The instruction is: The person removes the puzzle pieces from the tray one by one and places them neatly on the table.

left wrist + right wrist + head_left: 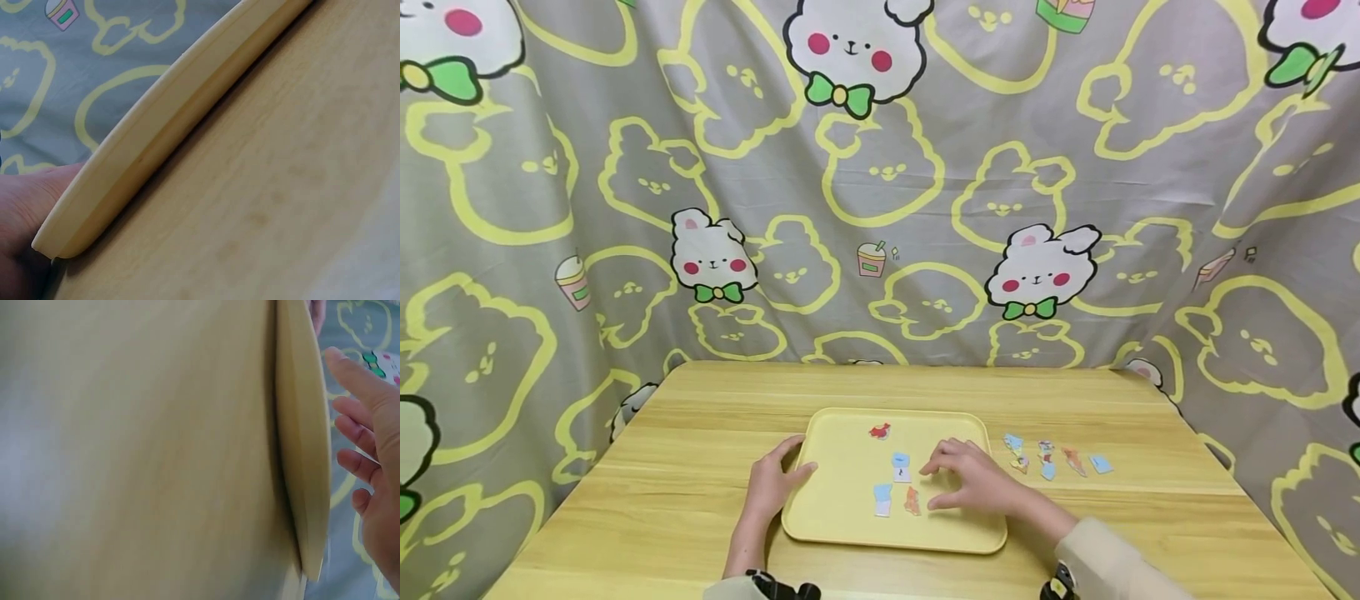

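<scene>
A yellow rectangular tray point(850, 533) lies on the table, with small picture pieces on it. My left hand point(772, 483) holds the tray by its left side, thumb over the rim and fingers along the edge; in the left wrist view part of this hand point(25, 225) shows behind the tray's corner. Over the tray's right half is my right hand point(973, 479), thumb and fingers apart with nothing between them. Nearest its fingertips are an orange piece point(912, 501) and a joined blue-and-white pair point(901, 468). Another blue-and-white pair point(883, 500) lies left of the orange piece.
A red piece point(880, 431) lies near the tray's back rim. Right of the tray, on the wooden table point(700, 417), are several loose pieces, among them a blue one point(1101, 463) and an orange one point(1074, 461). A grey cartoon-print curtain point(925, 250) hangs behind the table.
</scene>
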### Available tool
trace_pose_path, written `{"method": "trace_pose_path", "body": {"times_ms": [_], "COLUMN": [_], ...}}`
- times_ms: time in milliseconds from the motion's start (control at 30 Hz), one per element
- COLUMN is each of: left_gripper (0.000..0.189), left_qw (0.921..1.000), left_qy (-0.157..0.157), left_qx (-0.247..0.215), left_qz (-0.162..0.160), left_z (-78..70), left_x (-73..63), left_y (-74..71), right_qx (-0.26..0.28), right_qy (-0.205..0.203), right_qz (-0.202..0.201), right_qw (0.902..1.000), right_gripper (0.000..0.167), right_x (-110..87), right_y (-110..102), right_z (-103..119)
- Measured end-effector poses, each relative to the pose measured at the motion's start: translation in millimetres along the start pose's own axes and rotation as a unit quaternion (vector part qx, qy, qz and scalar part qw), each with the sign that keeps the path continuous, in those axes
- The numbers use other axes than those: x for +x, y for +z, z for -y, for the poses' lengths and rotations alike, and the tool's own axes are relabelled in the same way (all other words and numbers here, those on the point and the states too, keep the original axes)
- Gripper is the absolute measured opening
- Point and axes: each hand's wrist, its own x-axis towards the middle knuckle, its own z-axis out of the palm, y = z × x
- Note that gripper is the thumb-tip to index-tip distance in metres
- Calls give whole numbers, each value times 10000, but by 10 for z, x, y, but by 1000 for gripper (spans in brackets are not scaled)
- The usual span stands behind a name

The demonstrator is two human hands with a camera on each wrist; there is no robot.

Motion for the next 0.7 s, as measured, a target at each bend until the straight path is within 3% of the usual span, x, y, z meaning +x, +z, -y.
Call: {"method": "trace_pose_path", "body": {"times_ms": [200,700], "left_gripper": [51,52], "left_qw": [10000,10000], "left_qy": [52,24], "left_qx": [59,16], "left_qz": [-50,-10], "left_z": [-7,-6], "left_x": [-4,-5], "left_y": [-3,-12], "right_qx": [-329,-413], "right_qy": [-97,-180], "right_qz": [272,478], "right_qw": [9990,9978], "right_gripper": [42,35], "right_x": [78,127], "right_y": [71,132], "right_z": [75,88]}}
